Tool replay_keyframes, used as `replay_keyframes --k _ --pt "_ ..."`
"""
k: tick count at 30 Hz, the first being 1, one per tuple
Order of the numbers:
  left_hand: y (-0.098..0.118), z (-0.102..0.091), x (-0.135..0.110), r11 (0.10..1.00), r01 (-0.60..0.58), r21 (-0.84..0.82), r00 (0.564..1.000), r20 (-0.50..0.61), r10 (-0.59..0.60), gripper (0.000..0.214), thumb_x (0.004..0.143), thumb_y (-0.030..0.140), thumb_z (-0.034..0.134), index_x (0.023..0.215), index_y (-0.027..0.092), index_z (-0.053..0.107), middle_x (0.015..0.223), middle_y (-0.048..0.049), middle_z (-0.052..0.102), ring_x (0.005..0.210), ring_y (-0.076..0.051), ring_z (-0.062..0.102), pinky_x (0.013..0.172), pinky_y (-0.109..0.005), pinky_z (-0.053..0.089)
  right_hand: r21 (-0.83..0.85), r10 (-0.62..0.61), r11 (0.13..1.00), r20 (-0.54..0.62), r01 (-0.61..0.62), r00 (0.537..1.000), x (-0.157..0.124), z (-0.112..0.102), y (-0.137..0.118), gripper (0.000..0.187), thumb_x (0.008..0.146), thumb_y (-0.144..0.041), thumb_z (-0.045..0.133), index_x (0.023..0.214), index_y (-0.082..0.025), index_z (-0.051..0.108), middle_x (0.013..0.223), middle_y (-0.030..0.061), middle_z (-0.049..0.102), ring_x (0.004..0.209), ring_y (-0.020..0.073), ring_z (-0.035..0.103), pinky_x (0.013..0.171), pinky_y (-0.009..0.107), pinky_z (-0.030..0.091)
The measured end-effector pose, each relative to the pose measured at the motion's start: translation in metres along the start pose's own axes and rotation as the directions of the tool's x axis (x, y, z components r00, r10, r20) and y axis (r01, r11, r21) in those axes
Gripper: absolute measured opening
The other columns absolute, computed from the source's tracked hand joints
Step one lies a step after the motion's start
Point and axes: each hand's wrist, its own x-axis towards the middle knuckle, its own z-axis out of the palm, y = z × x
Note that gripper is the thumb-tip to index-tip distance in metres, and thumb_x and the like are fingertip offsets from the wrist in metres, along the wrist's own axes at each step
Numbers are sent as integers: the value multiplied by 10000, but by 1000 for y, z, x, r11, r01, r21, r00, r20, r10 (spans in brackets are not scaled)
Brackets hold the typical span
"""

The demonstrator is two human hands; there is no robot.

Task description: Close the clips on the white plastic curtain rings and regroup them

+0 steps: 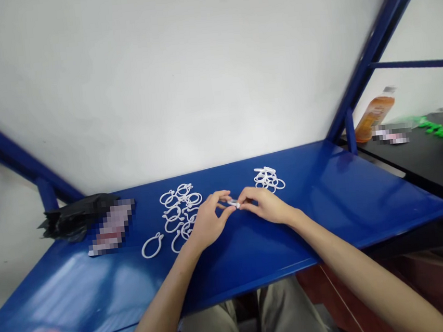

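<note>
Over the blue table, the left hand and right hand pinch 1 white ring between narrowed fingertips, with the small neat stack just right of them seemingly done and the larger loose scatter at the left apparently yet to be handled

Both bare forearms extend forward and converge at centre. Left hand and right hand meet fingertip to fingertip, thumbs and forefingers pinched closed, remaining fingers loosely curled, wrists held low.
</note>
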Motion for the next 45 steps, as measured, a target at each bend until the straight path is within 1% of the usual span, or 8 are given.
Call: replay_keyframes --k 3,6,10,15,27,34,39,45 --pt "-12 -12 2 906 -60 419 982 -138 129 270 938 294 528 1170 202 631 1167 -120 672 1141 -291 583 1014 -475 454 -200 -23 979 -245 -27 969 -5 -23 29 128 974 -262 565 940 -220 681 990 72 665 914 211 640 846 374 524" --pt "-27 -25 3 710 106 696 976 -210 61 307 925 258 485 1145 146 666 1161 -184 647 1144 -356 548 990 -514 434 -317 90 900 -539 -300 838 -19 -50 65 134 942 -281 593 920 -195 694 1045 107 616 894 231 633 816 397 542" --pt "-37 -32 1 553 201 808 978 -199 -64 359 907 220 432 1133 131 696 1181 -198 642 1126 -372 544 933 -509 441 -305 244 836 -539 -457 806 -36 -66 93 81 887 -219 637 876 -177 706 966 80 600 770 195 633 782 374 550" --pt "-34 -30 -1 513 215 831 976 -171 -132 373 915 236 421 1135 134 704 1176 -196 650 1121 -372 550 904 -496 446 -321 333 795 -478 -515 813 -39 -61 100 77 869 -181 644 895 -173 716 926 70 615 768 187 635 793 355 541" --pt "-31 -33 1 555 215 803 976 -191 -103 322 941 267 411 977 158 712 1039 -178 684 1057 -368 566 885 -491 422 -358 326 759 -515 -545 793 -40 -61 97 256 839 -74 513 970 -164 713 967 95 634 767 194 636 816 355 542" --pt "-18 -25 4 750 -16 662 957 -208 204 258 982 280 432 984 181 671 1061 -128 627 1028 -278 559 945 -419 448 -415 85 810 -615 -414 784 -27 -49 63 216 920 -161 487 1006 -182 684 991 125 630 927 265 611 897 426 518" --pt "-6 -6 1 829 -165 534 953 -132 274 236 989 270 472 978 200 697 1107 -104 554 912 -196 561 864 -357 508 -256 28 957 -378 -134 925 -10 -6 19 167 981 -268 522 1065 -208 653 995 88 670 878 219 648 831 389 545" --pt "-4 6 -3 885 -249 393 963 -1 271 227 996 287 475 1034 222 689 1126 -75 550 920 -166 587 858 -337 534 53 199 980 -136 -194 970 -4 25 9 237 969 -358 591 1138 -195 624 994 62 725 802 174 681 746 324 551"
